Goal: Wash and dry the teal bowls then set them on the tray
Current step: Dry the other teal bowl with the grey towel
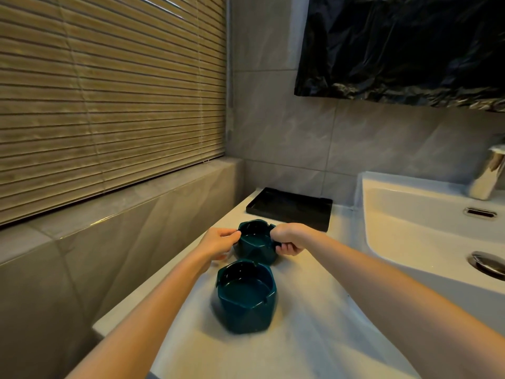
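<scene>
While left hand (pixel 218 242) and right hand (pixel 289 237) grip far bowl (pixel 255 246), near bowl (pixel 246 299) just beside; black tray (pixel 289 207) beyond

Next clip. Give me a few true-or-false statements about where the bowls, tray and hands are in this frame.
1. The left hand and right hand both grip the far teal bowl. True.
2. The near teal bowl sits on the black tray. False: it stands on the counter, with the tray beyond both bowls.
3. The sink lies right of the bowls. True.
4. The near teal bowl is upside down. False: it stands upright, opening up.
</scene>
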A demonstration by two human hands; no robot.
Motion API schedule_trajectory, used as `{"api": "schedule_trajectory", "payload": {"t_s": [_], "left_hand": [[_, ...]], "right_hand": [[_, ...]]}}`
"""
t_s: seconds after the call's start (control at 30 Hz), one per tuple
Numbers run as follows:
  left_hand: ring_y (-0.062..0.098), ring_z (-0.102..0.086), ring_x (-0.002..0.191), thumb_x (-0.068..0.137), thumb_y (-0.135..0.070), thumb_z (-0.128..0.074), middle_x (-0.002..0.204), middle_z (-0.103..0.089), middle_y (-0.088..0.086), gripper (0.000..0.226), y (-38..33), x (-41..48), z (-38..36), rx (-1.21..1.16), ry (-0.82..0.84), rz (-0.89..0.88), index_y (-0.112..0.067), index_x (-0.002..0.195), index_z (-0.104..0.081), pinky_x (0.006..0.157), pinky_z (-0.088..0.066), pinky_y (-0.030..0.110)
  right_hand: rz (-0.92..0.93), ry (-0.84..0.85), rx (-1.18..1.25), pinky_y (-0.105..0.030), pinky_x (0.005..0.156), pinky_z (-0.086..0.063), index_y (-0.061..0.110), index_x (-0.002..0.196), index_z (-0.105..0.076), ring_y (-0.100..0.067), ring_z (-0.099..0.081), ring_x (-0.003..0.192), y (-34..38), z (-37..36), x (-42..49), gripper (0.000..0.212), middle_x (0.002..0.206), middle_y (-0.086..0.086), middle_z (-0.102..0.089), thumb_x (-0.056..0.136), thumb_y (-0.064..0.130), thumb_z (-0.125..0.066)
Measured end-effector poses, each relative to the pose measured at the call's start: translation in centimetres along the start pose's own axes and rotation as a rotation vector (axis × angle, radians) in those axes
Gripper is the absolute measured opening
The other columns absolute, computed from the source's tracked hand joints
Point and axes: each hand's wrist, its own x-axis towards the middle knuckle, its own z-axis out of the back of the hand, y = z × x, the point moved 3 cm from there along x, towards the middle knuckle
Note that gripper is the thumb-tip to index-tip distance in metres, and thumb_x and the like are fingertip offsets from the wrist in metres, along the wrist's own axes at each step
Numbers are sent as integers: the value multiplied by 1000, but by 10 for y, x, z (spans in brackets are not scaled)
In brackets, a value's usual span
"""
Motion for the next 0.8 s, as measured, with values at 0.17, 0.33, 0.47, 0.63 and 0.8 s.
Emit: {"api": "schedule_trajectory", "payload": {"t_s": [0.17, 0.33, 0.47, 0.63, 0.8], "left_hand": [[19, -47, 80, 95, -31, -52, 94, -58, 4, 30, 6, 0, 0, -4, -36, 18, -20, 122, -62, 72, -45, 30], [20, -53, 92, 95, -32, -52, 111, -61, 2, 31, 7, -10, 6, 44, -62, -17, -20, 121, -62, 88, -48, 37], [20, -52, 106, 97, -31, -48, 127, -57, 4, 35, 3, -33, 19, 83, -47, -64, -18, 129, -55, 79, -44, 29], [17, -52, 105, 98, -43, -37, 134, -51, 4, 45, 14, -72, 26, 287, 78, -43, -21, 137, -43, 68, -47, 20], [13, -58, 89, 97, -47, -37, 115, -56, 0, 47, 26, -93, 24, 354, 183, 37, -20, 133, -46, 68, -52, 18]], "right_hand": [[40, -89, 26, -13, 37, -20, 12, 76, -46, -4, -28, 31, 2, -2, 1, 35, 56, 4, -41, 101, 27, -27], [264, -424, -142, -26, 59, -54, 6, 103, -54, -18, -62, 59, 1, 4, -16, 28, 73, -8, -65, 99, 30, -41], [499, -773, -388, -39, 75, -54, 13, 110, -46, -27, -63, 88, 2, 3, -60, 27, 100, -8, -63, 95, 35, -49], [442, -227, -393, -22, 52, -52, 13, 108, -53, -13, -60, 57, -15, -33, -88, 42, 77, -2, -65, 95, 51, -42], [290, -4, -374, -22, 56, -53, 5, 121, -50, -16, -63, 60, -28, -54, -79, 39, 84, -10, -70, 98, 35, -44]]}}
